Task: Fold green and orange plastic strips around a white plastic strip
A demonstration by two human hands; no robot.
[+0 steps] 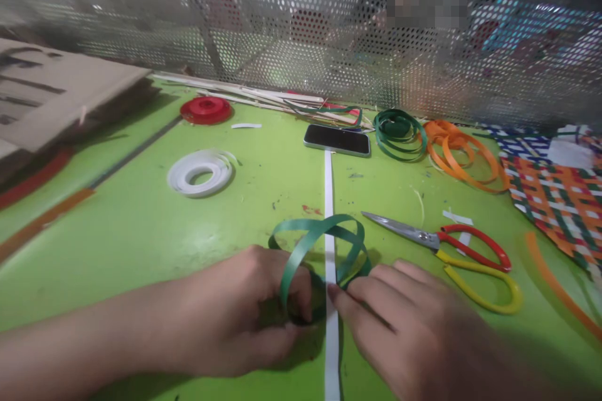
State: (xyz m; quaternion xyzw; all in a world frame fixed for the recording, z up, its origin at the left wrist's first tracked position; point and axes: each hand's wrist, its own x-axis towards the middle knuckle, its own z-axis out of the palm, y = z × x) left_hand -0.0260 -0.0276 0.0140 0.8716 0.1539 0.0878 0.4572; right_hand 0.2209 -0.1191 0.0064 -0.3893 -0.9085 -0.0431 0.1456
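A white strip point(329, 194) runs straight toward me over the green table, its far end at a smartphone point(337, 140). Loops of a green ribbon-like strip point(301, 244) curl up around and over it. My left hand point(268, 307) is closed on the green strip, left of the white one, with thumb and fingers drawn together. On the other side, my right hand point(399, 319) presses a fingertip at the edge of the white strip where the green crosses. Its other fingers are curled, and part of the green strip disappears under them.
Scissors point(426, 238) with red and yellow handles lie right of the strips. Behind are a white coil point(201, 173), a red coil point(205, 110), a green coil point(397, 133) and an orange coil point(463, 153). Woven pieces point(559, 200) lie right, cardboard point(61, 94) left, a perforated metal panel point(291, 31) beyond.
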